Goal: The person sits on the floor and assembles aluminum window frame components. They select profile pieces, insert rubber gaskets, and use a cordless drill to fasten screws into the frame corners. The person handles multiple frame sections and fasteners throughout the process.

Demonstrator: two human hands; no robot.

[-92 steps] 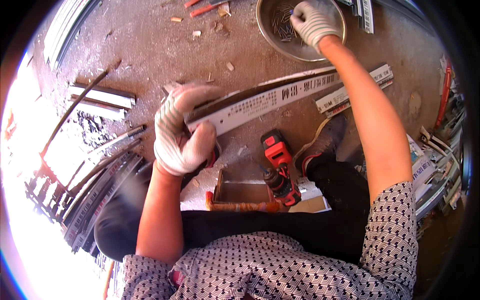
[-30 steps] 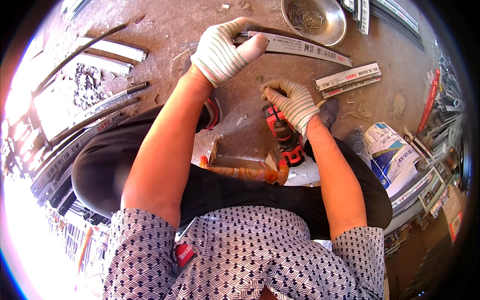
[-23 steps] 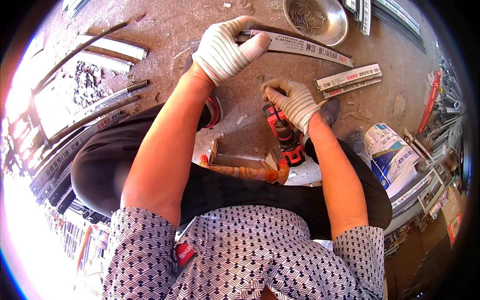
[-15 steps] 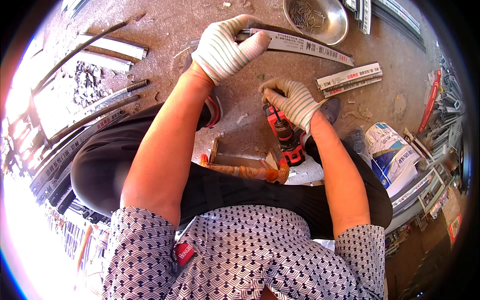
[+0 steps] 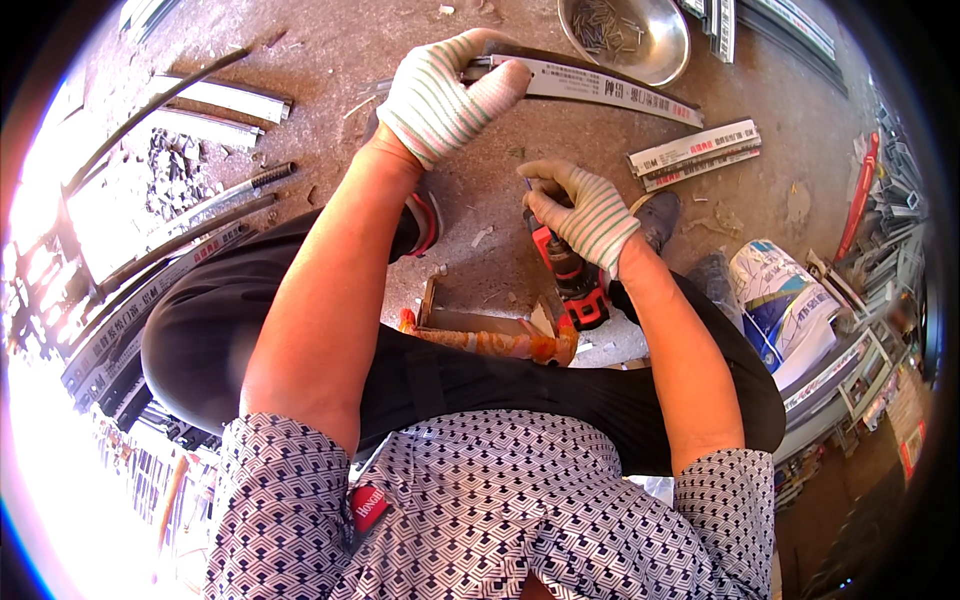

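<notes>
Holding | left hand [image 5: 448, 100]: one profile [image 5: 615, 91] | right hand [image 5: 588, 212]: one small piece [image 5: 528, 183] | one drill [image 5: 578, 285]

The gloved left hand [image 5: 447, 100] is curled in a grip, the left thumb [image 5: 503, 88] stretched out rightward, the bare left forearm [image 5: 325, 285] reaching well forward. The gloved right hand [image 5: 585, 210] sits lower, fingers [image 5: 556, 175] bent toward the right thumb [image 5: 546, 209], the bare right forearm [image 5: 678, 340] slanting inward.

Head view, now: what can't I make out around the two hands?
Head view:
- Part of the strip, covered by the left hand.
- The tiny thing in the right hand, too small to identify.
- Part of the drill, behind the right hand.
- The bowl's far rim, cut off by the top edge.
</notes>
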